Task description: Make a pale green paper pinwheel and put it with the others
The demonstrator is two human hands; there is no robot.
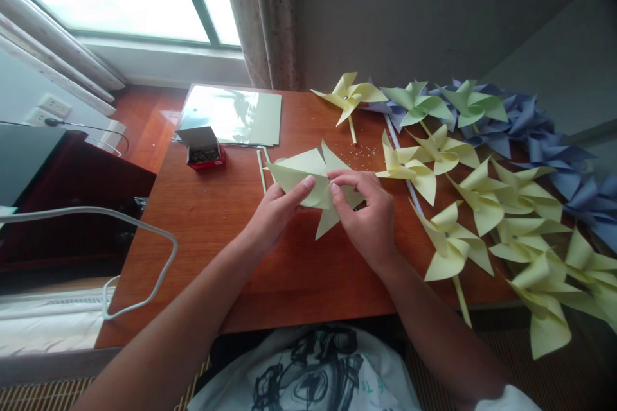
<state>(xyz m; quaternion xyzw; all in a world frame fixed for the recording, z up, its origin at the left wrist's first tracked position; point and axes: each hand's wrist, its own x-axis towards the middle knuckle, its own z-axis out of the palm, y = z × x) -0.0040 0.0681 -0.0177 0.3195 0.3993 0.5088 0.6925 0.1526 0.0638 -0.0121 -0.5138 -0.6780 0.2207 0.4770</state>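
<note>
From the head camera I look down on a reddish wooden table (231, 270) by a window. My left hand (270, 215) and right hand (366, 215) meet over its middle, both closed on a pale yellow paper pinwheel (308, 183). The left thumb and fingers pinch its left half, and the right fingertips press near its centre. The pinwheel is held just above the table, with one point hanging down between my hands. A thin pale stick (261, 170) lies on the table just behind the left hand; I cannot tell whether it is joined to the pinwheel.

Left of the hands, farther back, stands a small red box (205, 148) with its lid flipped up and small dark bits inside, too small to make out. Behind it lies a stack of pale green sheets (236, 115).

To the right, finished yellow pinwheels (453, 247) on sticks crowd the table edge, with green ones (417, 103) behind and blue ones (549, 141) along the far right. A white cable (139, 225) loops at the left, off the table.
</note>
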